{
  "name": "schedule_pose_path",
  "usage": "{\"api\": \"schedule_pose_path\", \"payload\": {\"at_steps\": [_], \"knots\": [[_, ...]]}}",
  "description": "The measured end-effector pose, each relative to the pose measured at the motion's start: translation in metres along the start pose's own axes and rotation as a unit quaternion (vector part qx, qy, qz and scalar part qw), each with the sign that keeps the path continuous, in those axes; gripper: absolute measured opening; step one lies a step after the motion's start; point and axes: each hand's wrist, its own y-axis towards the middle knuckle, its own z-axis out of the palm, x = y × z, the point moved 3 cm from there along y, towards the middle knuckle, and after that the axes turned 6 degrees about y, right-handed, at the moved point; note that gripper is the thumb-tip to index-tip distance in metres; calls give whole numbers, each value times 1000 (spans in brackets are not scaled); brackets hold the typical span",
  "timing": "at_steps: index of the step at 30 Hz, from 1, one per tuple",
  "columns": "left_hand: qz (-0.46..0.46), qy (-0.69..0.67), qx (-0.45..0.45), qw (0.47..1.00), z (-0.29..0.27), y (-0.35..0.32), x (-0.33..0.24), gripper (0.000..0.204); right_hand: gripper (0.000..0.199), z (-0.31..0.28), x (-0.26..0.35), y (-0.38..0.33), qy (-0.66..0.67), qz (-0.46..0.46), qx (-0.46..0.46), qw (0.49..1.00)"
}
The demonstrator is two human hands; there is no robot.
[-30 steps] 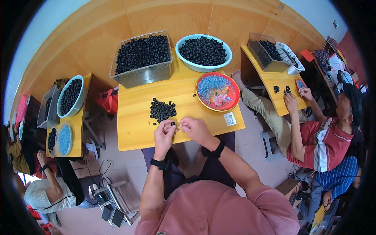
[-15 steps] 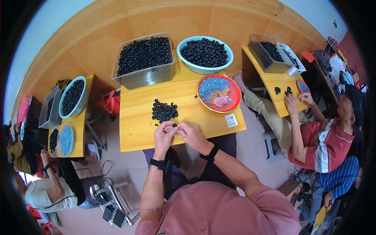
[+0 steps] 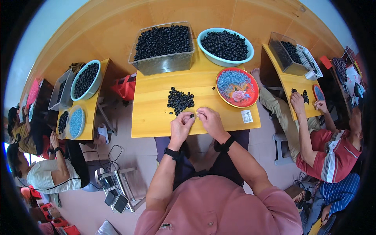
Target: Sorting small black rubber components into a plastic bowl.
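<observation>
My left hand is closed over the near edge of the yellow table, pinching a small black ring-shaped piece between thumb and fingertips. Close beside it, my right hand has its thumb and fingers pressed together; anything in that pinch is too small to make out. A small gap separates the two hands. Just beyond them lies a loose pile of the same black ring-shaped pieces. To the right of the pile, a red plate with a flower pattern holds many thin silvery-blue pins.
Behind the pile stand a clear plastic bin and a pale blue basin, both full of black pieces. A white label is stuck near the right edge. Co-workers sit at a left table and a right table.
My right hand has moved a little apart from my left, which still pinches the black piece. The whole view has shifted, so the table appears further right and higher.
</observation>
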Motion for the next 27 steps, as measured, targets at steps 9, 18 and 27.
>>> {"api": "schedule_pose_path", "payload": {"at_steps": [9, 18, 27], "knots": [[-7, 24, -4, 1000, -4, -3, -9, 16, 7, 9, -9, 0, 39, 36, -8, 999], [22, 58, -28, 998, -3, -3, -10, 15, 10, 7, 1, -3, 65, 39, -6, 997], [51, 100, -39, 993, -3, -6, -21, 16, 9, 4, 30, -2, -56, -110, 4, 992]]}}
